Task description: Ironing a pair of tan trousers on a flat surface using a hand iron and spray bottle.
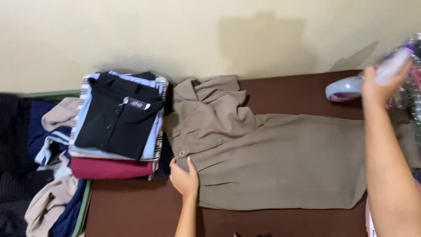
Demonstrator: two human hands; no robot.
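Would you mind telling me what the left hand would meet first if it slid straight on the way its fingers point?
The left hand already rests on the khaki garment; straight ahead lies its buttoned waistband, probably.

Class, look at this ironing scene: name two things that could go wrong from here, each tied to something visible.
1. The right hand grips the lilac iron at the board's far edge; it could slip off or scorch.
2. The left hand rests on the beige garment beside the folded stack; a tug might topple it.

A brown table (pixel 280 90) stands against a plain cream wall (pixel 131 30) (softly shadowed).
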